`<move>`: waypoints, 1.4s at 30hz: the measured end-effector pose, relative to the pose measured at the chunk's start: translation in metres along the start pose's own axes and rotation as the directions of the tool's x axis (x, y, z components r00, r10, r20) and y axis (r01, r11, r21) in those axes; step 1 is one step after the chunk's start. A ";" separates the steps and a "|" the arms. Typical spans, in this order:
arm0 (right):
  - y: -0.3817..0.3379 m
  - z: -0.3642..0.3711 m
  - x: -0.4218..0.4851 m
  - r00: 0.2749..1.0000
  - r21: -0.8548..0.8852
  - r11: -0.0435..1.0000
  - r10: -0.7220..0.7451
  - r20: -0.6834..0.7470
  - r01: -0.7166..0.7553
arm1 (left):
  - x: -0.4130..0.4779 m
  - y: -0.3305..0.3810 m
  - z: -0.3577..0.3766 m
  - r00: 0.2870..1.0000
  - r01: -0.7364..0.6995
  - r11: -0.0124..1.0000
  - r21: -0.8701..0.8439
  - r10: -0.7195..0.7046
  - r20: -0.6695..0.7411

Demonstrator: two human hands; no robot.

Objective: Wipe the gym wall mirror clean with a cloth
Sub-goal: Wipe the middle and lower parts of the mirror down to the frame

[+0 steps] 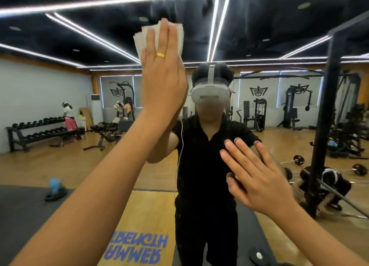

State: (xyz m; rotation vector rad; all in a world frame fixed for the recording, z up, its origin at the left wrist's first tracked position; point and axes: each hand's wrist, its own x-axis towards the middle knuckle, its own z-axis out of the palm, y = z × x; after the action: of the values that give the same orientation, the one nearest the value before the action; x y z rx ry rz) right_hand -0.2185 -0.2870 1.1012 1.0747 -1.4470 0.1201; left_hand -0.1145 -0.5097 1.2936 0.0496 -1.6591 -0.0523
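One cloth, one mirror, two hands, one ring.

Large gym wall mirror (60, 90) fills the view. The pale, folded cloth (139, 41) is high on the glass, left of centre, pinned under the left hand (163, 76).

Left arm is raised and near straight, palm flat to the glass. Its fingers (172, 36) are straight and together, pressing the cloth. There is a yellow ring (161, 55) on one finger.

Right hand (257, 180) is lower and to the right, palm to the bare glass. Its fingers (236, 156) are straight, slightly apart, and hold nothing.

Cloth edges show to the left, above and to the right of the left fingers. Bare glass runs wide on both sides of the cloth and between the two hands, which are well apart.
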 end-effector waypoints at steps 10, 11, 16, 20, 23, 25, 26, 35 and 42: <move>0.001 -0.002 0.002 1.000 -0.003 1.000 0.011 -0.002 -0.011 | -0.095 -0.011 -0.004 0.999 -0.007 1.000 0.014 0.006 0.053; 0.001 -0.002 0.002 1.000 0.000 1.000 0.015 -0.003 -0.015 | -0.099 -0.016 -0.006 0.998 -0.033 0.999 0.023 0.031 0.057; -0.001 -0.002 0.002 1.000 -0.005 1.000 0.013 -0.020 -0.013 | -0.012 -0.023 -0.009 1.000 0.001 0.995 0.104 0.002 -0.024; 0.000 -0.002 0.002 1.000 -0.008 1.000 0.016 -0.008 -0.016 | 0.034 -0.020 -0.009 0.999 0.040 0.999 0.036 -0.038 -0.036; 0.001 -0.002 0.003 1.000 -0.010 1.000 0.017 -0.018 -0.017 | -0.019 -0.023 -0.010 0.999 0.036 0.999 0.008 -0.036 -0.005; 0.001 -0.002 0.004 1.000 -0.011 1.000 0.015 -0.024 -0.015 | -0.078 -0.023 -0.011 0.997 0.059 0.998 -0.017 -0.058 0.045; 0.000 -0.002 0.004 1.000 -0.009 1.000 0.016 -0.023 -0.016 | -0.106 -0.022 -0.011 0.996 0.054 0.998 -0.019 -0.052 0.067; 0.000 0.000 0.002 1.000 -0.002 1.000 0.013 -0.018 -0.013 | -0.044 -0.046 -0.026 0.996 -0.012 0.995 0.096 0.003 0.093; -0.001 -0.001 0.000 0.999 0.013 1.000 0.023 -0.036 -0.023 | -0.057 -0.027 -0.022 0.973 -0.173 0.984 0.052 0.162 0.167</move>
State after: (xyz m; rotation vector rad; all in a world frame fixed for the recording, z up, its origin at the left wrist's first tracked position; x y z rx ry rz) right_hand -0.2174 -0.2871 1.1012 1.0615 -1.4278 0.1647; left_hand -0.0877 -0.5335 1.2368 -0.0456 -1.8219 0.1307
